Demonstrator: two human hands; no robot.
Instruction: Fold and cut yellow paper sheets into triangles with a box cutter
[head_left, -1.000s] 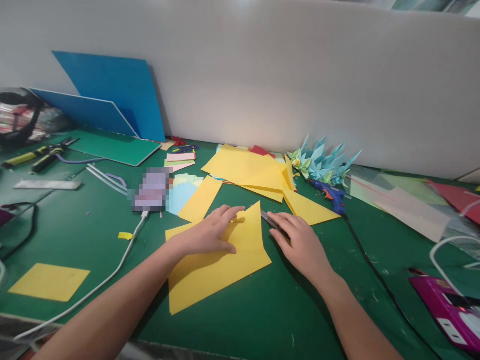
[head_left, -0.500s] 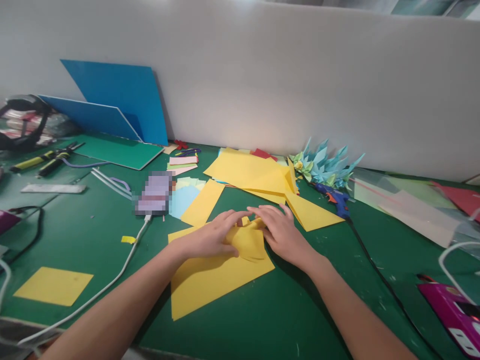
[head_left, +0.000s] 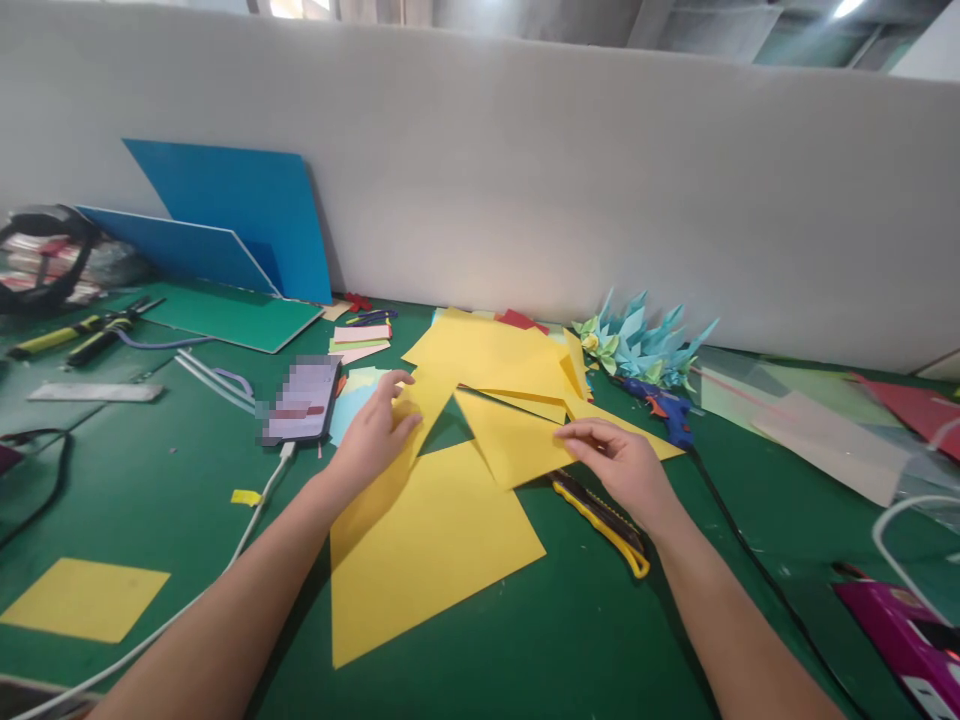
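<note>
We see a yellow paper offcut, roughly triangular and flat, pinched by its right corner in our right hand. It is tilted, its lower edge overlapping a larger yellow sheet that lies flat with straight edges. Another yellow piece shows beside the fingers of our left hand; we cannot tell if they touch it. Near our right wrist lies a yellow-and-dark cutter, aslant, its tip hidden.

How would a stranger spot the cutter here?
On the green table, find the right hand. The cutter lies between that wrist and the large yellow sheet. Unlike the flat sheet, it is long and slim, black with a yellow edge.
</note>
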